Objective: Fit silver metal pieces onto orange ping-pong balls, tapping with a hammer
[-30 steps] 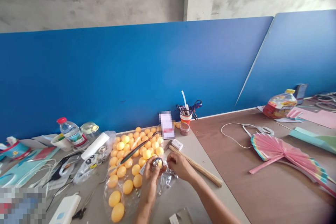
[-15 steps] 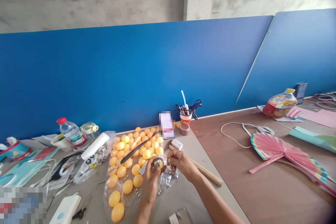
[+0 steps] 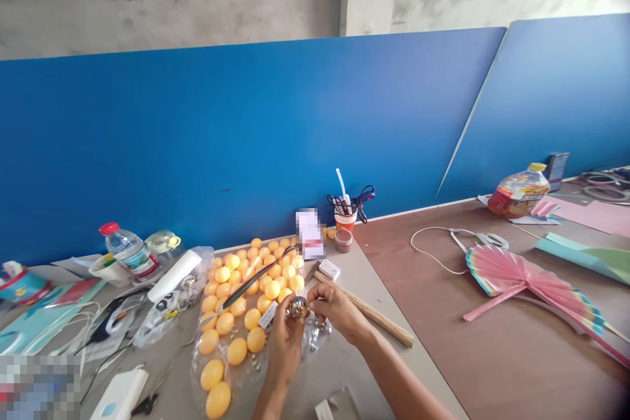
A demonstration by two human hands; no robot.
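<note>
My left hand (image 3: 286,328) is wrapped round a ball covered with shiny silvery beads (image 3: 298,306). Just to its right, my right hand (image 3: 331,308) has its thumb and fingertips pinched together against the ball's side; whatever lies between them is too small to make out. Beneath both hands is a clear plastic bag (image 3: 315,336) with small silvery beads. A clear bag of several orange table tennis balls (image 3: 237,351) lies left of my hands, with black-handled tweezers (image 3: 253,281) on top. A few loose beads (image 3: 256,362) rest near my left wrist.
A wooden-handled hammer (image 3: 378,318) and a small white box (image 3: 329,270) lie beyond my right hand. A cup of tools (image 3: 345,218) stands by the blue partition (image 3: 236,144). Bottles and cables crowd the left; a pink paper fan (image 3: 534,285) lies right.
My right hand's fingertips have moved left, from slightly apart from the ball to its side. The ball stays in my left hand, and the whole view has shifted slightly.
</note>
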